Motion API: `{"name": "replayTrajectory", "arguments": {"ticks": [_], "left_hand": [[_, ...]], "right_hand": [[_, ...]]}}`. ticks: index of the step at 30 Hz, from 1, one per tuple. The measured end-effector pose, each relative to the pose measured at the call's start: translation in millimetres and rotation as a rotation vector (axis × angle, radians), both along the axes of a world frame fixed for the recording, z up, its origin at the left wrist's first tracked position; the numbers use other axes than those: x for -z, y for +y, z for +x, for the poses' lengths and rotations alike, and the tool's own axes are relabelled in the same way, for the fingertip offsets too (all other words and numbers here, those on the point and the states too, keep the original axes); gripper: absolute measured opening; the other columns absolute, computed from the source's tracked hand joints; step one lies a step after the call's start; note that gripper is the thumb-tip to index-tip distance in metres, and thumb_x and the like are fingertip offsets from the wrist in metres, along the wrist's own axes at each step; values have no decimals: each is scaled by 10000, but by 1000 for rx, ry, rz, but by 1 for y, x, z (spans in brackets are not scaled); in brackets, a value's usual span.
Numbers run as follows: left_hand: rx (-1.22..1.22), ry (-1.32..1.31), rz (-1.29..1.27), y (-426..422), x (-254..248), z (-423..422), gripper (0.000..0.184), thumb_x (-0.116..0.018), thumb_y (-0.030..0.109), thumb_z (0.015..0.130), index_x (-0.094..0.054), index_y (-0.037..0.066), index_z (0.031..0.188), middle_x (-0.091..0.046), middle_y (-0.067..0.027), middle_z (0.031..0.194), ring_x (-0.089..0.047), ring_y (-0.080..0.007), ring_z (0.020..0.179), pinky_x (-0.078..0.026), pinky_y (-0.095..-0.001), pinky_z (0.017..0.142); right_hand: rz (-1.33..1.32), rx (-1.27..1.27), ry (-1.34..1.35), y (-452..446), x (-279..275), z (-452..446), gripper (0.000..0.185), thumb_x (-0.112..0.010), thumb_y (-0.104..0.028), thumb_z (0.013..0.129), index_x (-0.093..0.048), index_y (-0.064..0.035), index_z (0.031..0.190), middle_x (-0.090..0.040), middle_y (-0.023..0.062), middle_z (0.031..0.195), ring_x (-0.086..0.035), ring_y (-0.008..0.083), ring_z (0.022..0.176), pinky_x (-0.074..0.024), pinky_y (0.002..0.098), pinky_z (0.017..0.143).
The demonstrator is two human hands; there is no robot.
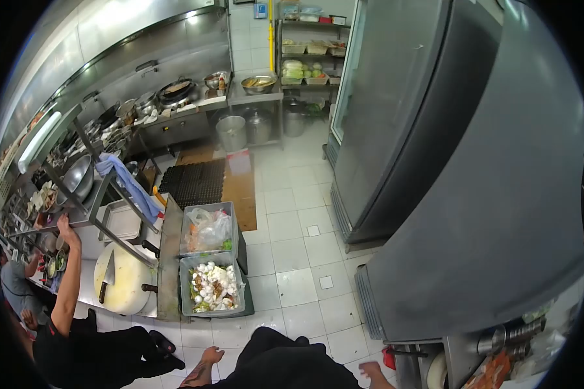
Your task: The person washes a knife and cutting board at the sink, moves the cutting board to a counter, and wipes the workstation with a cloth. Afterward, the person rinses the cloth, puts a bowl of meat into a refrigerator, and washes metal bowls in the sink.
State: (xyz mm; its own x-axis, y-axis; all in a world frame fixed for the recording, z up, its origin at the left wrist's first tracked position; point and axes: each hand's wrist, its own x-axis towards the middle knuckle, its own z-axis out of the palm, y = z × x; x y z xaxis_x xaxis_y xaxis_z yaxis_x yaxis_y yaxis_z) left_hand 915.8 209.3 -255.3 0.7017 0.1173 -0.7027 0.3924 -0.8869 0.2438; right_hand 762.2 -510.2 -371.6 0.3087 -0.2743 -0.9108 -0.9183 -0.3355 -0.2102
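Observation:
My left hand [211,355] hangs low beside my dark clothing, over the white tiled floor [295,285]. It looks empty, its fingers loosely bent. On the other side, my right hand [371,371] is also low and appears empty, its fingers a little apart; it is small and slightly blurred. A red item [388,358] lies near it by the counter at the lower right. Ahead of my left hand stands a grey bin [185,292] of eggshells and scraps [213,285]. Behind that bin is another holding a clear plastic bag [209,227].
A co-worker's arm [68,285] reaches to a steel shelf at left; another person [16,285] stands beyond. A cleaver [108,275] lies on the round cutting board [128,295]. Tall fridges [396,110] line the right. A black mat [191,185] covers floor near the stove.

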Motion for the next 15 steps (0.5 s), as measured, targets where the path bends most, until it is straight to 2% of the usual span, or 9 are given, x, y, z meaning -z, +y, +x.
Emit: {"name": "replayTrajectory", "arguments": {"ticks": [1, 3, 4, 5, 6, 8, 9, 11, 15], "left_hand": [[-112, 12, 0, -5, -7, -3, 644, -597, 519, 844, -643, 45, 1277, -615, -210, 1310, -556, -362, 1253, -423, -411, 1082], [-161, 9, -15, -19, -11, -7, 648, -613, 518, 835, -650, 35, 1264, -615, -222, 1305, -554, -366, 1257, -424, -411, 1082], [-169, 15, -21, -26, -8, -10, 654, -613, 524, 833, -653, 28, 1258, -617, -226, 1300, -557, -368, 1254, -425, -410, 1081], [-175, 17, -27, -32, -5, -10, 660, -612, 530, 832, -655, 22, 1251, -618, -230, 1295, -560, -369, 1251, -426, -410, 1080], [-186, 50, -25, -42, -6, -7, 677, -611, 542, 830, -654, 12, 1248, -626, -233, 1281, -565, -371, 1245, -422, -411, 1085], [-186, 150, -66, -46, 17, 0, 694, -603, 561, 828, -641, 32, 1275, -622, -231, 1290, -563, -367, 1250, -429, -409, 1074], [-180, 251, -100, -46, 29, 4, 712, -594, 580, 825, -628, 53, 1302, -618, -229, 1298, -562, -362, 1255, -436, -408, 1063], [-182, 364, -132, -49, 38, 26, 688, -590, 578, 830, -639, 62, 1284, -628, -225, 1280, -575, -361, 1235, -444, -411, 1051], [-75, 402, -141, -47, 45, 121, 643, -583, 575, 842, -661, 82, 1247, -647, -217, 1245, -600, -359, 1195, -459, -417, 1028]], "right_hand": [[-68, -234, -75, -9, 8, 45, 330, -736, -314, 825, -751, -117, 1090, -745, 69, 892, -668, 196, 634, -506, 370, 527], [-167, -492, -307, -11, -10, 145, 275, -761, -258, 796, -770, -89, 1013, -741, 81, 804, -662, 178, 625, -512, 339, 559], [-76, -389, -501, -14, -3, 190, 262, -752, -256, 810, -770, -93, 1014, -733, 74, 783, -652, 162, 621, -520, 326, 596], [-152, -446, -399, -3, -40, 245, 360, -716, -378, 822, -745, -190, 1129, -751, 75, 1012, -716, 231, 887, -555, 357, 811], [-46, -288, -480, 11, -74, 290, 348, -754, -329, 814, -753, -149, 1112, -760, 76, 946, -707, 173, 847, -552, 316, 774], [-14, -189, -635, 32, -113, 367, 313, -772, -272, 816, -760, -129, 1094, -760, 64, 923, -694, 138, 816, -544, 288, 767], [-17, -191, -640, 39, -124, 397, 313, -772, -272, 816, -760, -129, 1094, -760, 64, 923, -694, 138, 816, -544, 288, 767], [110, -168, -915, 50, -136, 442, 296, -764, -269, 829, -762, -124, 1087, -761, 65, 923, -696, 140, 796, -545, 293, 762], [-43, -386, -707, 38, -143, 469, 313, -758, -189, 863, -728, -45, 1140, -751, 60, 1001, -684, 126, 860, -548, 276, 784]]}}
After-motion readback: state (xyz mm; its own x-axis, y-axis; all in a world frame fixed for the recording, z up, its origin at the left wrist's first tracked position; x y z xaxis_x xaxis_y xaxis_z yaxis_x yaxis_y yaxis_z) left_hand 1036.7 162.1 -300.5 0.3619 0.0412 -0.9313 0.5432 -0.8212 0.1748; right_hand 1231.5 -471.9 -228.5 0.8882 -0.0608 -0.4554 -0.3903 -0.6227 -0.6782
